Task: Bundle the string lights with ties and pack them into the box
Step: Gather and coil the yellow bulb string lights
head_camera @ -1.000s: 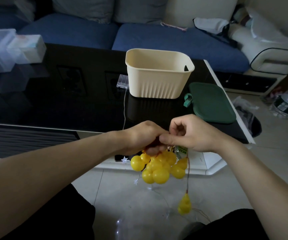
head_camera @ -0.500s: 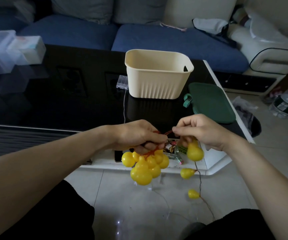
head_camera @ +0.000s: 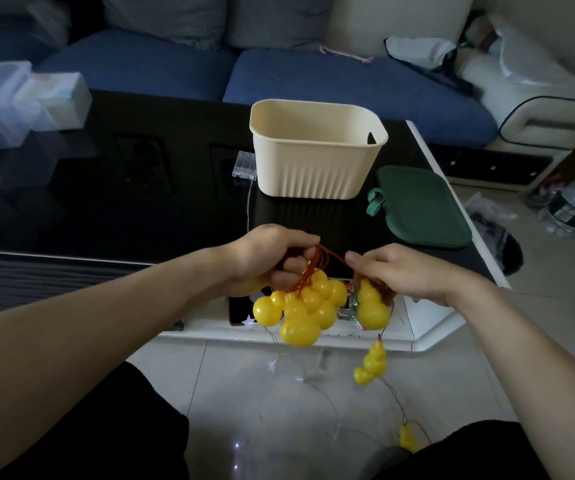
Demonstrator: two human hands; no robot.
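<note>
Single head-worn wide-angle view, looking forward and down, hands close below centre, black table (head_camera: 106,209) beyond, sofa (head_camera: 313,81) along top edge

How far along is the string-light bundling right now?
Done: most yellow gourd lights hang gathered in a cluster from the left hand. In hand: the right hand holds one more gourd by its red cord. Left: loose gourds trail toward the floor, no tie shows, and the cream box holds no lights, its green lid beside it.
</note>
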